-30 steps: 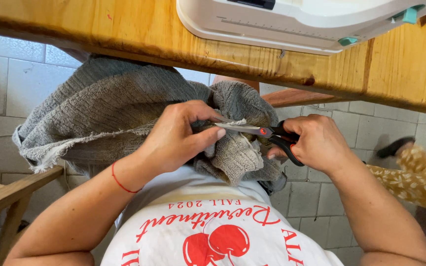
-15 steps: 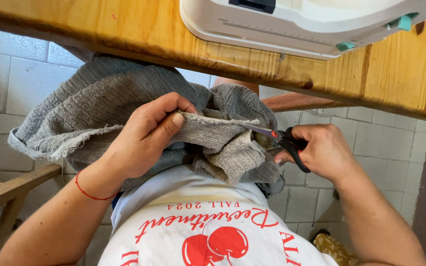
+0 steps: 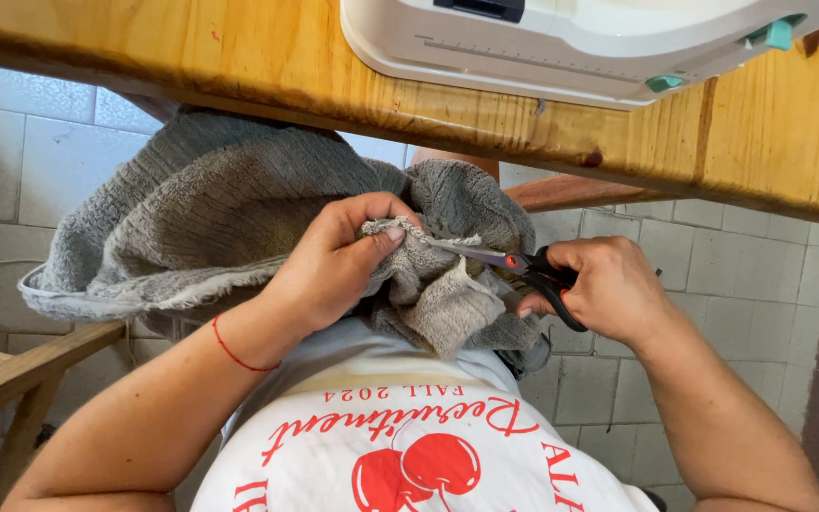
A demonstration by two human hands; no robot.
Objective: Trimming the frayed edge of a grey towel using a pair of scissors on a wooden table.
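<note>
— Both hands are working below the wooden surface (image 3: 239,71)?
— Yes. Left hand (image 3: 338,261) is pinching the grey towel (image 3: 201,218) edge over the lap; right hand (image 3: 609,284) is gripping black-handled scissors (image 3: 523,268), blades lying against the pinched edge.
— And above?
— White sewing machine (image 3: 542,43) is sitting there.

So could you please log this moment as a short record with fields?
left hand: pinches the edge of the grey towel
right hand: holds the scissors, blades at the towel edge
table: wooden, above the hands
machine: white, on the table
floor: pale tiles
</note>
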